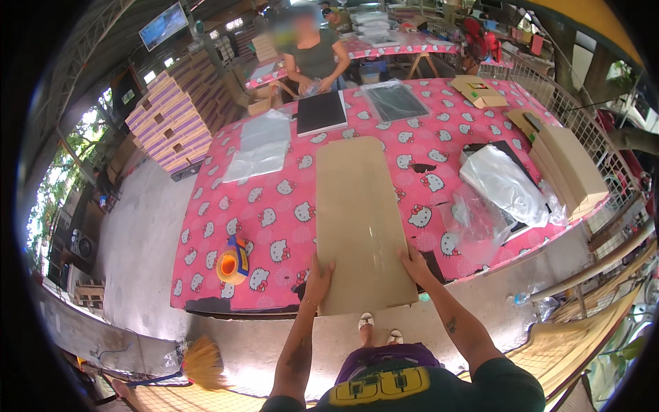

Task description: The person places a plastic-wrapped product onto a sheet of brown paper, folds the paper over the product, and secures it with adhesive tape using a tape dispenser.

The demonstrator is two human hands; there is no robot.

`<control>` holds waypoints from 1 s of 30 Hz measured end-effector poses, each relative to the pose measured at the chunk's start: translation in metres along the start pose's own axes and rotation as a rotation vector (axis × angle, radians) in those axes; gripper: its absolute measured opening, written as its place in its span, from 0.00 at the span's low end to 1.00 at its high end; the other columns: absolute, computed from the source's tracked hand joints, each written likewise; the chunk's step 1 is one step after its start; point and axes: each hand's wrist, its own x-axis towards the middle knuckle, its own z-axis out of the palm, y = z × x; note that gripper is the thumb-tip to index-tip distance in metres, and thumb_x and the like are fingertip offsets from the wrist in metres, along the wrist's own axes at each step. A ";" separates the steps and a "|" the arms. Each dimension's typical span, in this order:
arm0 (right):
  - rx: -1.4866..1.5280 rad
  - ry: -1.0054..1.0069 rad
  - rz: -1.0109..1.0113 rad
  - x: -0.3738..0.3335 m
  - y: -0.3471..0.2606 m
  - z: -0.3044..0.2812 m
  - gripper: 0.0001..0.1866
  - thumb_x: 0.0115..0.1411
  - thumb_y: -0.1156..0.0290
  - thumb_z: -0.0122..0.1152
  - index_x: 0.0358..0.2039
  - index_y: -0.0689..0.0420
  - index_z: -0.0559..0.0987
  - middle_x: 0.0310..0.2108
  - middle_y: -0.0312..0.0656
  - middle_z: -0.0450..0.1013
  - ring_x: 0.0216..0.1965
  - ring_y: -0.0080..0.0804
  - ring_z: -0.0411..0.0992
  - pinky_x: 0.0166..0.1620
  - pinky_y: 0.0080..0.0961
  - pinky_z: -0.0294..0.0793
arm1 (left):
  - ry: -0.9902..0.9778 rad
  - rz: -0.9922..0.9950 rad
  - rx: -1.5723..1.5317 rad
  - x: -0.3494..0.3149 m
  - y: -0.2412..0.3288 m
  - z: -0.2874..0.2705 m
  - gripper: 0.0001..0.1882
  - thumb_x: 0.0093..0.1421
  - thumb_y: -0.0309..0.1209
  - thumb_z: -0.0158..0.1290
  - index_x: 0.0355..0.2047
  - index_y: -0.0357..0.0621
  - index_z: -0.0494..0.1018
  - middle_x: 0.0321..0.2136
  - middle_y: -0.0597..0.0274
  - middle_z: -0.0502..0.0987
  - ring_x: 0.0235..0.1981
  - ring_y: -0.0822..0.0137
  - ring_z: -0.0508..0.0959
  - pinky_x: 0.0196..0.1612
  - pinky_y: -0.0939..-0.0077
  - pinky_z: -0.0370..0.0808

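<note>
A long, flat brown cardboard box (360, 213) lies lengthwise before me, its near end sticking out past the table's front edge. Its far end has rounded corners, and a glossy strip shows on its top. My left hand (318, 280) grips the box's left side near that close end, thumb on top. On the opposite side my right hand (414, 266) holds the box the same way, fingers partly hidden beneath. To the left of the box stands a tape dispenser (233, 264) with a roll of tan tape.
The table wears a pink patterned cloth (274, 206). Clear plastic sleeves (261, 144), a black flat panel (321, 113), a wrapped panel (395, 101), crumpled plastic (504, 182) and an open carton (566, 165) lie around. A co-worker (316, 58) stands across. Stacked boxes (171, 123) rise left.
</note>
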 end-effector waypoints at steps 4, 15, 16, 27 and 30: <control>-0.197 0.006 0.025 -0.026 0.015 0.001 0.37 0.65 0.48 0.46 0.67 0.58 0.56 0.65 0.53 0.58 0.67 0.48 0.54 0.67 0.47 0.47 | -0.044 -0.053 -0.040 -0.031 -0.013 -0.001 0.43 0.64 0.45 0.51 0.67 0.32 0.44 0.61 0.32 0.60 0.63 0.46 0.64 0.61 0.63 0.63; -0.150 -0.051 -0.033 -0.050 0.021 -0.003 0.39 0.66 0.47 0.46 0.69 0.59 0.52 0.69 0.49 0.52 0.71 0.41 0.46 0.70 0.43 0.38 | 0.018 0.087 -0.085 -0.048 -0.001 0.001 0.41 0.65 0.44 0.51 0.66 0.29 0.47 0.58 0.35 0.66 0.59 0.51 0.69 0.59 0.67 0.65; -0.150 -0.050 -0.033 -0.050 0.020 -0.003 0.39 0.66 0.47 0.46 0.69 0.59 0.52 0.69 0.49 0.52 0.71 0.41 0.45 0.70 0.42 0.38 | 0.019 0.095 -0.087 -0.048 -0.003 0.000 0.41 0.65 0.44 0.51 0.66 0.28 0.47 0.58 0.35 0.65 0.59 0.52 0.69 0.59 0.67 0.65; -0.489 0.332 -0.346 -0.184 -0.005 0.038 0.29 0.59 0.59 0.59 0.58 0.57 0.67 0.58 0.55 0.61 0.61 0.51 0.59 0.63 0.55 0.50 | -0.046 0.115 0.223 -0.031 0.005 -0.012 0.40 0.66 0.47 0.47 0.67 0.33 0.45 0.65 0.32 0.52 0.67 0.44 0.55 0.65 0.59 0.57; -0.541 0.032 -0.458 -0.201 -0.011 0.067 0.27 0.57 0.57 0.60 0.54 0.58 0.70 0.55 0.53 0.64 0.59 0.48 0.61 0.61 0.57 0.53 | -0.053 0.273 0.466 0.006 0.022 -0.013 0.41 0.65 0.49 0.47 0.68 0.36 0.46 0.67 0.34 0.48 0.68 0.41 0.50 0.67 0.50 0.51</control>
